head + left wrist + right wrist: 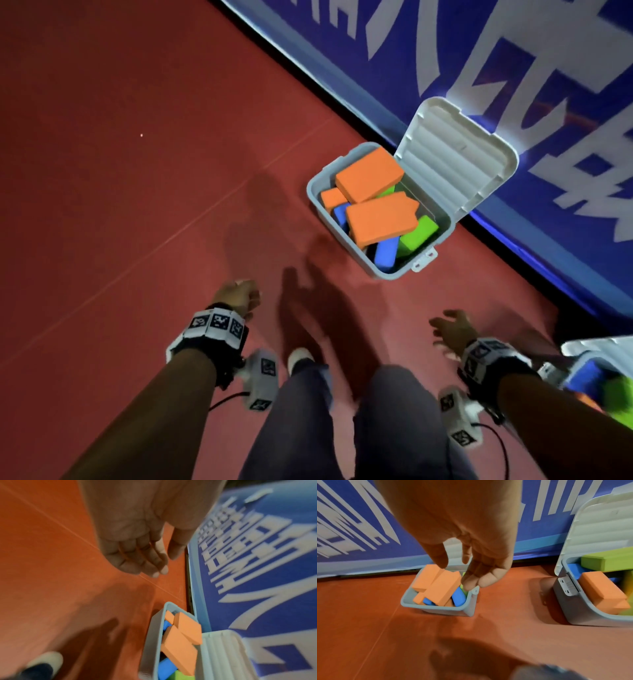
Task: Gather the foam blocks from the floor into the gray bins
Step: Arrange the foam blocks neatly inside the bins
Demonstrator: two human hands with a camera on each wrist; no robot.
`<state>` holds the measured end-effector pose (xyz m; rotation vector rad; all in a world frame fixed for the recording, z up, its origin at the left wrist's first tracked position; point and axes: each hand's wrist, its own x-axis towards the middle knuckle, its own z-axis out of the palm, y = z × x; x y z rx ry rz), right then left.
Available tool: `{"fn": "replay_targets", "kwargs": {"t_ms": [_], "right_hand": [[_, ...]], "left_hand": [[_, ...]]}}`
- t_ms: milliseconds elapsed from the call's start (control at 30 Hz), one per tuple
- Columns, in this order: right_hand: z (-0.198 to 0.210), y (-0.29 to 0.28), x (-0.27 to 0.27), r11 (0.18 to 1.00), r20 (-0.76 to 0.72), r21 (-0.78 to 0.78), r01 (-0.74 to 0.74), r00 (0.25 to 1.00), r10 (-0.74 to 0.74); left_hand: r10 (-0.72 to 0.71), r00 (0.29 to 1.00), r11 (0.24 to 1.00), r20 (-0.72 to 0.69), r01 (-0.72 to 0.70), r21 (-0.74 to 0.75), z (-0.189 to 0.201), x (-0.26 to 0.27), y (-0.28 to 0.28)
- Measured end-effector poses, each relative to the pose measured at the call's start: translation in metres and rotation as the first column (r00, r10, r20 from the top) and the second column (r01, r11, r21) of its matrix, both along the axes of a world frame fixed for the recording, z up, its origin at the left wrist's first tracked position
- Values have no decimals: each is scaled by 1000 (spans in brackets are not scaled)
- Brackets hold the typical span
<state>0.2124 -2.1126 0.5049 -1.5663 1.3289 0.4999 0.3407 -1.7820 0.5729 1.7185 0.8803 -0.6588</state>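
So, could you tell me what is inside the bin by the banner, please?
The bin holds orange blocks on top, with blue and green ones beneath. Anything deeper, and the bin's floor, is covered.

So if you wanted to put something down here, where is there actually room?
Bare red floor spreads wide left of the near bin, and a bare strip runs between that bin and the second bin. Both bins are piled with foam blocks, and the blue banner closes off the far side.

bare red floor (120,171) lies open left of the gray bin (317,205); blue banner (548,102) walls its far side.
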Motion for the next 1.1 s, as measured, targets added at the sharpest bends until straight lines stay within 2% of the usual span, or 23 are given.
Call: {"fn": "replay_targets", "kwargs": {"t_ms": [67, 167, 300, 400, 600, 767, 800, 900, 967, 1067, 1100], "right_hand": [[-4, 9, 33, 996, 9, -42, -74, 997, 74], [-12, 13, 84, 997, 40, -55, -57, 997, 59], [-62, 21, 139, 994, 8, -105, -31, 999, 32], [-84, 45, 180, 994, -45, -86, -63, 997, 60], [-126, 73, 238, 995, -79, -87, -40, 996, 33], [-155, 89, 283, 999, -71, -41, -10, 997, 7], [-163, 92, 292, 999, -61, -54, -3, 998, 0], [-189, 94, 318, 988, -34, -151, 21, 999, -27], [-211, 83, 338, 967, -36, -254, -16, 999, 7], [-251, 57, 369, 914, -164, -375, -157, 981, 101], [-266, 50, 379, 905, -198, -382, -187, 973, 117]], "left_hand": [[-139, 988, 986, -64, 144, 86, -12, 55, 10], [-315, 943, 939, -103, 326, 111, -30, 127, 6], [-511, 857, 853, -71, 515, 83, -64, 192, -7], [-603, 785, 783, -138, 617, 86, -99, 218, -3], [-760, 597, 567, -256, 802, 187, -167, 302, 18], [-825, 490, 454, -283, 872, 185, -214, 381, -10], [-848, 455, 416, -271, 889, 189, -224, 394, -18], [-938, 272, 220, -215, 947, 235, -253, 433, -52], [-973, 191, 149, -127, 947, 283, -269, 452, -81], [-999, 8, -10, -48, 928, 372, -302, 474, -130], [-999, -18, -35, -46, 920, 391, -320, 481, -146]]}}
